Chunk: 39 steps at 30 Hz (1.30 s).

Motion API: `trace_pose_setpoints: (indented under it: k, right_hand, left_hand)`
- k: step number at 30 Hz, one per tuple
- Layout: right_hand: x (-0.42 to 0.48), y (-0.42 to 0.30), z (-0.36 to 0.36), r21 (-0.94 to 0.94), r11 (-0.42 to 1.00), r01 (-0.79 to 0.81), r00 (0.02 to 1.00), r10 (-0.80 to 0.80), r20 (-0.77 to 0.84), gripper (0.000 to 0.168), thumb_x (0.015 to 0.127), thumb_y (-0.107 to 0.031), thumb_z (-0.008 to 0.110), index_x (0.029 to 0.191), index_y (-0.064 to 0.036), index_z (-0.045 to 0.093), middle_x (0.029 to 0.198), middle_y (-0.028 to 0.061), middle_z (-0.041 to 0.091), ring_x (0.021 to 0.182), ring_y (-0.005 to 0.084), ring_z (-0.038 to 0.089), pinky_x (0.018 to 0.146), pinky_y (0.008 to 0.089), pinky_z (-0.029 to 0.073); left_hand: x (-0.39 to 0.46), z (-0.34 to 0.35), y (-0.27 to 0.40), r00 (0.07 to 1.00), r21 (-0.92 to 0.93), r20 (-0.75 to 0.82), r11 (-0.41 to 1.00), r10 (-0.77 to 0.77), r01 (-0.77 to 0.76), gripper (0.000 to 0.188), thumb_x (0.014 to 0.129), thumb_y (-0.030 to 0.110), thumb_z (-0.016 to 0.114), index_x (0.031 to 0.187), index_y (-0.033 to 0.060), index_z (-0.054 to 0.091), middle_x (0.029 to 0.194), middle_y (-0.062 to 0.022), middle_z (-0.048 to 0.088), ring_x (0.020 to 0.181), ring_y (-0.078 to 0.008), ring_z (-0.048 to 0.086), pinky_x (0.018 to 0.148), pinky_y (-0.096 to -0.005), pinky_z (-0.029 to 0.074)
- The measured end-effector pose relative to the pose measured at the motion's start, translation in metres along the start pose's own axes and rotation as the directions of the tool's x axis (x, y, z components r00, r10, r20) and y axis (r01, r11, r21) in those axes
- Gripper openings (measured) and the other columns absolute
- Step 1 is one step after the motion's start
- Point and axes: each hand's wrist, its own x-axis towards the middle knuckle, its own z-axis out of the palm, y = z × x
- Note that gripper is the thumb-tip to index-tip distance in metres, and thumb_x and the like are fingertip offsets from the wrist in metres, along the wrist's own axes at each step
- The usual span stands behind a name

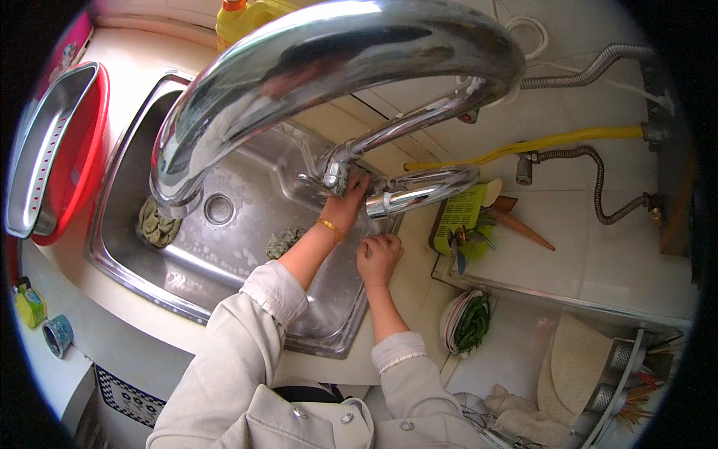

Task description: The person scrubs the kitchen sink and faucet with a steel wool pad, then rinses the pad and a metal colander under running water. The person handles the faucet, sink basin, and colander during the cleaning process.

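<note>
A stainless steel sink [247,179] lies before me, with wet suds marks around its drain [219,209]. My left hand [343,209], with a gold bracelet at its wrist, reaches to the base of the chrome faucet [335,177]; the faucet partly hides its fingers. Close to the sink's right rim, my right hand [380,259] has its fingers curled below a small chrome spout [387,203]. Whether it grips anything is hidden. One crumpled cloth [160,223] is at the sink's left side, another cloth [285,242] beside my left forearm.
The faucet's thick spout [314,62] arches across the upper view. A metal tray [53,151] leans in a red basin [95,151] at left. Right of the sink stand a green utensil holder [457,216] and a bowl of green vegetables [472,325]. A yellow hose [561,136] runs along the wall.
</note>
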Motion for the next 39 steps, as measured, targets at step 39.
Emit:
trace_pose_setpoints:
  k: [39]
  right_hand:
    - [0.001, -0.008, -0.004, 0.033, 0.998, -0.061, 0.997, 0.063, -0.049, 0.011, 0.069, -0.014, 0.060, 0.077, -0.009, 0.065, 0.085, 0.0035, 0.062, 0.094, 0.0265, 0.049, 0.080, 0.0420, 0.037]
  left_hand:
    - [-0.076, -0.024, 0.015, 0.808, -0.395, 0.361, 0.709, -0.466, 0.585, 0.034, 0.072, 0.008, 0.060, 0.106, 0.0084, 0.061, 0.098, -0.0126, 0.059, 0.089, -0.0280, 0.058, 0.078, -0.0337, 0.046]
